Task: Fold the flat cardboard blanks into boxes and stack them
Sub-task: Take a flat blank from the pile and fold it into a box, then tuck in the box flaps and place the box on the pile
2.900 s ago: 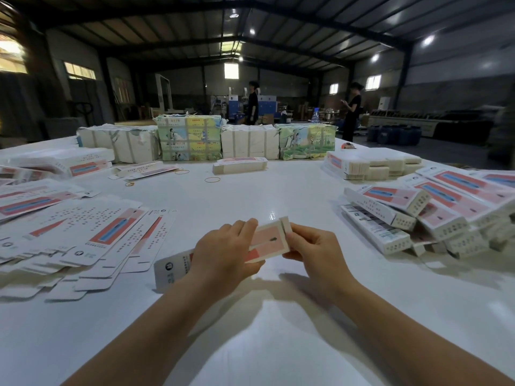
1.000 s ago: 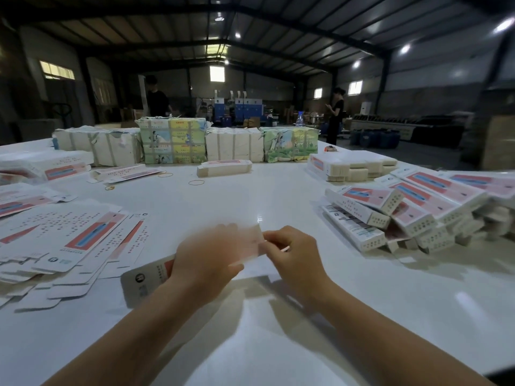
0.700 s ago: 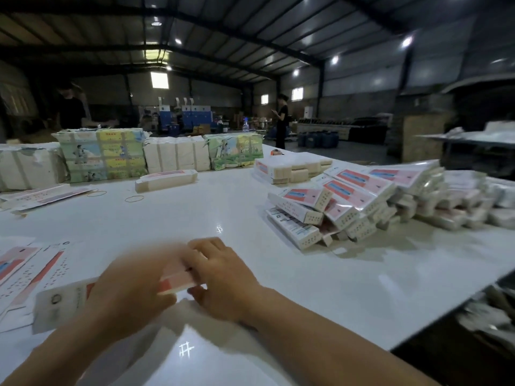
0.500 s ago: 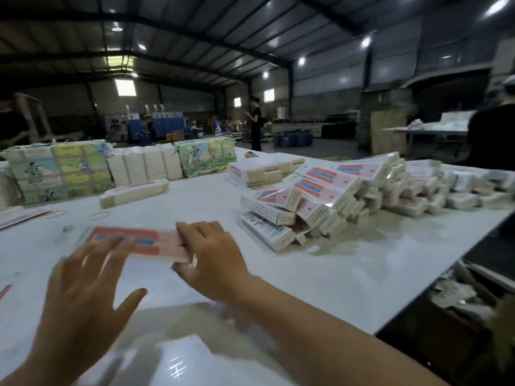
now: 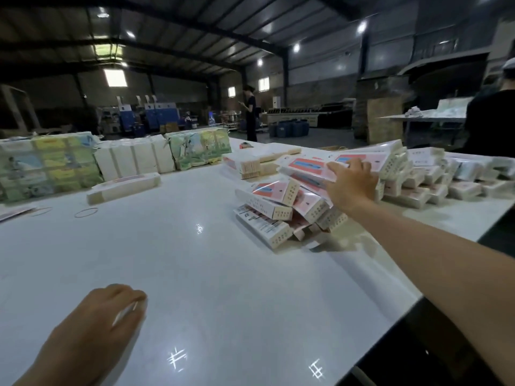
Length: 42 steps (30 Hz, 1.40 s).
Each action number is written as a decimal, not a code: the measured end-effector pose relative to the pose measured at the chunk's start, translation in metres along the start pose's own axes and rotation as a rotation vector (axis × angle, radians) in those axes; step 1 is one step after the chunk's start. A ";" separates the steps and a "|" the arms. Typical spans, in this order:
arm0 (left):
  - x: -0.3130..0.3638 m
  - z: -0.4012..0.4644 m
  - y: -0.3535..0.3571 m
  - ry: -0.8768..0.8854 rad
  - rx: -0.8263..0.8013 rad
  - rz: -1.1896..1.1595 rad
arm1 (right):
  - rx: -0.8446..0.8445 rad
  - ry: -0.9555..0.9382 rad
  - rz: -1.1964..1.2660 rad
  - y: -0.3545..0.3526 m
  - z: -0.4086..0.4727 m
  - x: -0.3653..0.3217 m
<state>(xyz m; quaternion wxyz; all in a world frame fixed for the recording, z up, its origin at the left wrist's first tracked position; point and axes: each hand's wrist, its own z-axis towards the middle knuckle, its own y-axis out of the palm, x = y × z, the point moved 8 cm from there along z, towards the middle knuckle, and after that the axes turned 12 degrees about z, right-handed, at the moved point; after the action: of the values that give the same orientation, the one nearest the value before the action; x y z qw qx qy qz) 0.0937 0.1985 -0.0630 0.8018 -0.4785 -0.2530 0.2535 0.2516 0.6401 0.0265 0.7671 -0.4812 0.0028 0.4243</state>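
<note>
Box lengthwise left-right (right hand gripping).

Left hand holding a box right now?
No, the left hand rests on the white table; the right hand sets the box on the pile.
</note>
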 end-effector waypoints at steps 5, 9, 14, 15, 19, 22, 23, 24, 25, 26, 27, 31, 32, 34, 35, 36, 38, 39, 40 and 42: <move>0.004 -0.002 -0.002 -0.007 0.000 -0.004 | 0.047 -0.089 0.166 -0.029 -0.012 -0.044; 0.004 -0.003 0.001 -0.015 -0.018 0.040 | 0.057 -0.556 0.470 -0.049 -0.074 -0.160; 0.003 -0.009 -0.003 -0.048 -0.035 0.065 | -0.365 -0.879 0.385 0.024 -0.192 -0.253; 0.003 -0.010 -0.004 -0.053 -0.043 0.071 | -0.445 -0.884 0.314 0.045 -0.210 -0.257; 0.001 -0.009 -0.007 -0.097 -0.059 0.104 | -0.634 -0.795 0.334 0.089 -0.242 -0.254; -0.013 0.006 -0.012 -0.100 -0.183 0.141 | -0.632 -0.776 0.421 0.093 -0.238 -0.250; -0.028 0.012 -0.018 -0.121 -0.229 0.154 | -0.626 -0.781 0.433 0.093 -0.238 -0.250; -0.050 0.018 -0.029 -0.168 -0.253 0.184 | -0.617 -0.781 0.449 0.093 -0.237 -0.250; -0.078 0.023 -0.043 -0.240 -0.262 0.238 | -0.612 -0.773 0.468 0.093 -0.236 -0.251; -0.111 0.023 -0.060 -0.340 -0.262 0.312 | -0.610 -0.763 0.488 0.093 -0.236 -0.252; -0.146 0.018 -0.078 -0.464 -0.250 0.393 | -0.609 -0.753 0.499 0.094 -0.235 -0.252; -0.265 -0.047 -0.116 -1.023 -0.349 0.547 | -0.604 -0.706 0.487 0.100 -0.235 -0.254; -0.280 -0.059 -0.115 -1.081 -0.401 0.545 | -0.604 -0.690 0.494 0.101 -0.235 -0.254; -0.294 -0.063 -0.109 -1.093 -0.424 0.517 | -0.591 -0.685 0.510 0.100 -0.235 -0.254; -0.295 -0.059 -0.108 -1.086 -0.402 0.492 | -0.582 -0.691 0.510 0.100 -0.235 -0.254; -0.295 -0.056 -0.108 -1.087 -0.363 0.456 | -0.578 -0.697 0.506 0.099 -0.236 -0.254; -0.291 -0.050 -0.112 -1.095 -0.256 0.385 | -0.570 -0.719 0.505 0.095 -0.237 -0.255; -0.289 -0.048 -0.114 -1.095 -0.202 0.365 | -0.561 -0.729 0.508 0.093 -0.238 -0.255; -0.289 -0.047 -0.117 -1.097 -0.152 0.361 | -0.554 -0.734 0.511 0.091 -0.237 -0.255; -0.290 -0.050 -0.122 -1.121 -0.081 0.366 | -0.566 -0.733 0.508 0.090 -0.237 -0.255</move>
<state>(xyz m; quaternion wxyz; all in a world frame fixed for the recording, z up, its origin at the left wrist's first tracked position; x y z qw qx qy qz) -0.0695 -0.0722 -0.0223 0.4700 -0.3376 -0.5609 0.5920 0.1254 0.3153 -0.0621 0.4308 -0.4739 -0.2638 0.7213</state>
